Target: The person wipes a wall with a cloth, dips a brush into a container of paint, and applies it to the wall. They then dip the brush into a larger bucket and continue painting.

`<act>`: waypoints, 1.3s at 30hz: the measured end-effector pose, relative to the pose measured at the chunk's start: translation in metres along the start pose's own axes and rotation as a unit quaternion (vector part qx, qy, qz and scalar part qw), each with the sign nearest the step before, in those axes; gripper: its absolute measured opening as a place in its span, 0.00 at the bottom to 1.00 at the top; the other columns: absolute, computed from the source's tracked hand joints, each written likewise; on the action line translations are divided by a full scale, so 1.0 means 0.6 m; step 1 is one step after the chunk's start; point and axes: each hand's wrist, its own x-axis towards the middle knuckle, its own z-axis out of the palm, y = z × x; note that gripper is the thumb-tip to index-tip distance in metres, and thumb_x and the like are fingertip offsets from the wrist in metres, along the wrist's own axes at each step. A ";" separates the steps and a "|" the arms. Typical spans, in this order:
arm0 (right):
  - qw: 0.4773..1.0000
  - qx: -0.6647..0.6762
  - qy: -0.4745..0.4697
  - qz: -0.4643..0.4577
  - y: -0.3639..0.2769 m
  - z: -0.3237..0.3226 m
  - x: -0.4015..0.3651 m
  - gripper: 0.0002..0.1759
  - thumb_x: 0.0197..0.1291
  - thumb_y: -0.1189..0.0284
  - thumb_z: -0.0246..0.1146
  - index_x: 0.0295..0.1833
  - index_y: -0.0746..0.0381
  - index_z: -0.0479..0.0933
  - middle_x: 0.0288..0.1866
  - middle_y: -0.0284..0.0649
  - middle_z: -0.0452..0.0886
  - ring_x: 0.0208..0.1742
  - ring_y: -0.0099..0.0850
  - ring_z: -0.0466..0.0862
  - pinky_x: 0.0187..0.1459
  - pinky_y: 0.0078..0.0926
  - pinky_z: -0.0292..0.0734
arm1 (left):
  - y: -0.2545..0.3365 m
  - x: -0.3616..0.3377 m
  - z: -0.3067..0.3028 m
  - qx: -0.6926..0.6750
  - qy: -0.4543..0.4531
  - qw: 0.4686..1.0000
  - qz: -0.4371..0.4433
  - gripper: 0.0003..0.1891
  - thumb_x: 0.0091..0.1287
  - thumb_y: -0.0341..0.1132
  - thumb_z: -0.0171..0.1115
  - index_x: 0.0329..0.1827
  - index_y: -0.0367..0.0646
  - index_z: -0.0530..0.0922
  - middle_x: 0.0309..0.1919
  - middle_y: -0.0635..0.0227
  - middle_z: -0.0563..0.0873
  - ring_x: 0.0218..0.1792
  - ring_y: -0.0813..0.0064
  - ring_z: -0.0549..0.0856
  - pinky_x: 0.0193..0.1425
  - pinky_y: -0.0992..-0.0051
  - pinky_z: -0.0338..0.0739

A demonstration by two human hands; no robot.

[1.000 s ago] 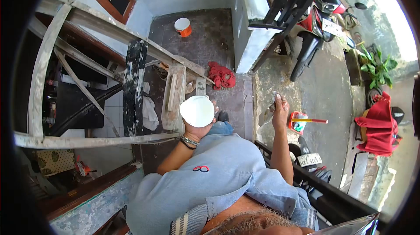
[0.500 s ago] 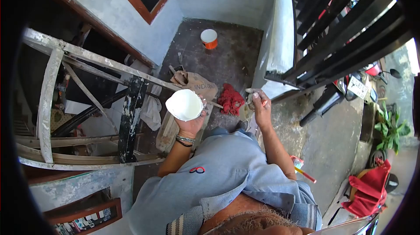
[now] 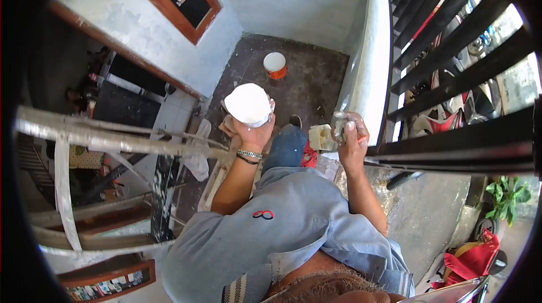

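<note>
In my left hand [image 3: 254,134] rests a round white bowl [image 3: 247,102], its white inside facing up, with my fingers curled round its right side and underneath. White smears mark those fingers. My right hand [image 3: 353,134] is closed on a small tool with an orange-red end [image 3: 362,140]; the rest of it is mostly hidden by the fingers, which are coated in grey-white paste. Just left of that hand, lower down, sits a cream-coloured tub [image 3: 320,137] with brownish stains inside. A red cloth [image 3: 309,155] shows partly behind my leg.
An orange-and-white bucket [image 3: 275,65] stands on the dark floor ahead. At left is a paint-stained metal frame [image 3: 113,134]. A low white wall [image 3: 370,60] with black railings [image 3: 451,49] runs along the right. A plant [image 3: 505,193] and red bag [image 3: 468,260] are at right.
My view has shifted forward and one leg has stepped ahead, covering most of the red cloth. The bowl has moved up and slightly right, and my right hand has shifted right towards the low wall.
</note>
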 end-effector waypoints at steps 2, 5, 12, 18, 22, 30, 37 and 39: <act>0.999 -0.027 0.021 -0.013 0.007 -0.011 0.034 0.20 0.71 0.60 0.56 0.49 0.69 0.78 0.41 0.39 0.78 0.40 0.24 0.75 0.43 0.23 0.70 | 0.010 0.094 -0.007 -0.008 -0.014 1.000 -0.023 0.32 0.64 0.52 0.58 0.66 0.40 0.68 0.57 0.54 0.74 0.56 0.55 0.75 0.51 0.62 0.83; 0.993 -0.085 0.079 -0.035 0.011 -0.012 0.094 0.22 0.69 0.59 0.56 0.47 0.70 0.79 0.47 0.48 0.82 0.51 0.36 0.80 0.54 0.32 0.73 | 0.034 0.240 -0.031 0.009 -0.032 0.998 -0.048 0.32 0.64 0.53 0.59 0.67 0.42 0.68 0.58 0.53 0.74 0.57 0.55 0.75 0.49 0.62 0.84; 0.973 -0.182 0.145 -0.007 0.058 0.028 0.290 0.23 0.69 0.56 0.59 0.48 0.68 0.75 0.49 0.50 0.79 0.51 0.37 0.79 0.52 0.33 0.74 | 0.144 0.554 -0.079 0.019 -0.048 0.992 -0.115 0.28 0.69 0.50 0.59 0.66 0.44 0.68 0.59 0.54 0.72 0.58 0.54 0.75 0.49 0.60 0.84; 0.948 -0.275 0.148 0.067 0.131 0.086 0.545 0.25 0.68 0.54 0.59 0.48 0.71 0.77 0.48 0.46 0.80 0.52 0.33 0.78 0.54 0.30 0.72 | 0.270 0.713 -0.096 -0.037 -0.075 0.990 -0.109 0.28 0.71 0.50 0.58 0.68 0.46 0.65 0.61 0.54 0.70 0.61 0.54 0.72 0.49 0.58 0.84; 0.943 -0.305 0.008 0.133 0.221 0.147 0.723 0.18 0.68 0.64 0.59 0.49 0.71 0.79 0.46 0.44 0.82 0.44 0.29 0.80 0.47 0.25 0.73 | 0.338 0.727 -0.109 -0.065 -0.035 0.996 -0.056 0.32 0.69 0.56 0.55 0.69 0.44 0.64 0.62 0.51 0.69 0.62 0.51 0.71 0.51 0.54 0.83; 0.883 -0.380 -0.266 0.070 0.543 0.270 1.021 0.12 0.65 0.69 0.61 0.47 0.65 0.82 0.38 0.50 0.85 0.39 0.45 0.86 0.42 0.34 0.79 | 0.428 0.714 -0.149 -0.070 0.033 0.991 0.112 0.33 0.69 0.56 0.55 0.69 0.44 0.63 0.59 0.52 0.68 0.58 0.53 0.71 0.50 0.53 0.83; 0.687 -0.496 -0.525 0.079 0.949 0.344 1.203 0.17 0.66 0.61 0.55 0.44 0.61 0.83 0.44 0.52 0.84 0.48 0.55 0.82 0.51 0.47 0.77 | 0.422 0.741 -0.209 -0.027 0.170 0.923 0.344 0.29 0.70 0.55 0.53 0.67 0.48 0.67 0.56 0.56 0.71 0.55 0.59 0.72 0.38 0.69 0.80; 0.606 -0.535 -0.575 0.129 1.027 0.373 1.230 0.20 0.66 0.58 0.53 0.45 0.61 0.83 0.45 0.52 0.84 0.50 0.55 0.82 0.52 0.49 0.76 | 0.414 0.761 -0.231 -0.030 0.224 0.889 0.398 0.24 0.70 0.46 0.56 0.66 0.47 0.65 0.53 0.59 0.71 0.52 0.62 0.74 0.34 0.71 0.81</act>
